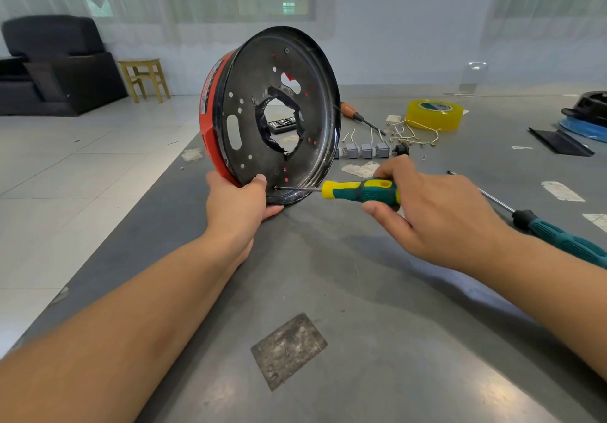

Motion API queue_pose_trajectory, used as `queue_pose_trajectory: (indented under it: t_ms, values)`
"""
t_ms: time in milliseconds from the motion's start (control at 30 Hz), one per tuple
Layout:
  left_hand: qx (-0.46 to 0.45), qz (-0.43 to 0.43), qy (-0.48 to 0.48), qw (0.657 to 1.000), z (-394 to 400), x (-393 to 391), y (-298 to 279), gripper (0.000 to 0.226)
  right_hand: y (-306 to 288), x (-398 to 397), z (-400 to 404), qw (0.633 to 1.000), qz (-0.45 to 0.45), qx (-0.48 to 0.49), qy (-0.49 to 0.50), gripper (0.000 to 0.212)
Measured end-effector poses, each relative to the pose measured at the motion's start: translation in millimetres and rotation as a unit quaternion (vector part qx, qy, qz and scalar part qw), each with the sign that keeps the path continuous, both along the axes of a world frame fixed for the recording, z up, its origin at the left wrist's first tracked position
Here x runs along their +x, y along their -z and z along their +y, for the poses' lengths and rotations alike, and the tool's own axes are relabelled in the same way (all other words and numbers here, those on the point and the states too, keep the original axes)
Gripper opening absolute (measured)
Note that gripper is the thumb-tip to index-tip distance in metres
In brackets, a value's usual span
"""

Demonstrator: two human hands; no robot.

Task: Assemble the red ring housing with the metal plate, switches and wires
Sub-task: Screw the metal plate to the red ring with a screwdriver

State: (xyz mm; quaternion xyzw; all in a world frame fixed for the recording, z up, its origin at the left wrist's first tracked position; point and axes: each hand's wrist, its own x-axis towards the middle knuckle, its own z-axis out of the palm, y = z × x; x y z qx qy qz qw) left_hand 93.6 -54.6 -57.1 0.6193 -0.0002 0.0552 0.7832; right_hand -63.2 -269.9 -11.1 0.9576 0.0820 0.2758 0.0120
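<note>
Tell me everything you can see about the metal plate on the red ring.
The metal plate is a dark, scuffed round disc with a raised rim, seated in the red ring housing. It has a jagged central opening, two slots and many small holes. It stands on edge on the grey table, tilted. The left hand grips its lower edge; the tip of the screwdriver held by the right hand meets a hole near the bottom.
</note>
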Motion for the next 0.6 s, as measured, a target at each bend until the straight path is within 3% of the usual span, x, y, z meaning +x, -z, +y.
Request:
queue_pose_trajectory:
  t_ms: [133,233,300,333,433,533,600]
  values:
    - [0.002,-0.001,0.002,1.000,0.0,-0.6,0.1,0.030,6.4,3.7,8.3,0.981,0.025,0.176,0.072,0.062]
    - [0.003,-0.003,0.001,1.000,-0.6,-0.5,0.5,0.031,5.2,9.8,14.0,0.908,0.154,0.364,0.138,0.074]
    - [0.002,-0.003,-0.001,1.000,-0.8,0.0,0.5,0.031,7.2,12.8,12.8,0.862,0.193,0.446,0.141,0.077]
    - [0.001,-0.002,-0.002,1.000,-0.8,0.3,0.6,0.031,7.4,12.9,12.0,0.866,0.188,0.444,0.132,0.071]
    - [0.000,-0.001,-0.003,1.000,-1.1,0.7,0.7,0.030,6.0,9.6,5.2,0.931,0.109,0.346,0.040,0.042]
    - [0.000,-0.004,0.001,1.000,-1.7,0.1,0.3,0.032,2.4,5.1,-4.1,0.991,0.061,0.117,-0.019,0.043]
    - [0.000,-0.003,0.004,1.000,-1.6,-0.2,0.4,0.031,2.3,4.1,-6.3,1.000,0.012,-0.025,-0.011,0.046]
